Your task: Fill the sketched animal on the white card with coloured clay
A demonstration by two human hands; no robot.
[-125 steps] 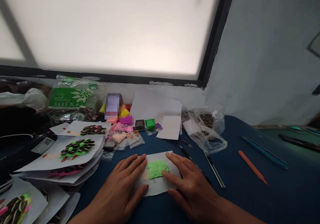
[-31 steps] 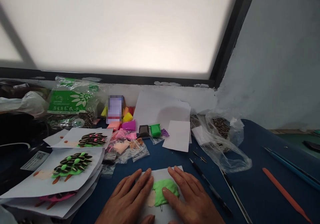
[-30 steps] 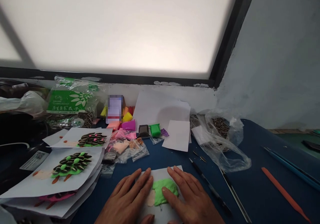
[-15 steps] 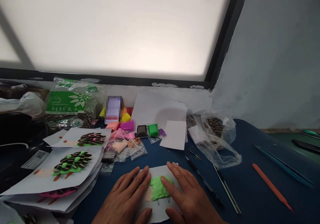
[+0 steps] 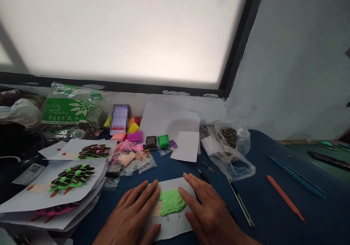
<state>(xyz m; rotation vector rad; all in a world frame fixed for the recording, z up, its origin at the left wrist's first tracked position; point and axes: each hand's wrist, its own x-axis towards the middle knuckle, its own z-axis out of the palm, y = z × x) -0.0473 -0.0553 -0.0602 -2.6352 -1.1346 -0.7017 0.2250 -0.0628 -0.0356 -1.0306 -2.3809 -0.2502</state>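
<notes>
A white paper card (image 5: 175, 228) lies on the blue table in front of me. On it is a flattened patch of light green clay (image 5: 172, 202), with a small pale peach clay piece (image 5: 157, 209) at its left and short drawn legs below. My left hand (image 5: 133, 216) rests over the card's left side, fingers stretched out. My right hand (image 5: 209, 212) lies on the card's right side with fingers extended, the index fingertip at the green clay's upper right edge. Neither hand grips anything.
Finished seed-and-clay hedgehog cards (image 5: 82, 205) are stacked at left. Behind lie clay packets (image 5: 163, 142), a phone (image 5: 119, 119) and blank paper (image 5: 186, 146). At right are a plastic bag of seeds (image 5: 229, 143), a pen (image 5: 240, 201), an orange clay tool (image 5: 286, 198) and blue tweezers (image 5: 296, 175).
My right index finger has moved off the green clay's middle to its right edge, so more of the clay shows. The whole view has shifted slightly.
</notes>
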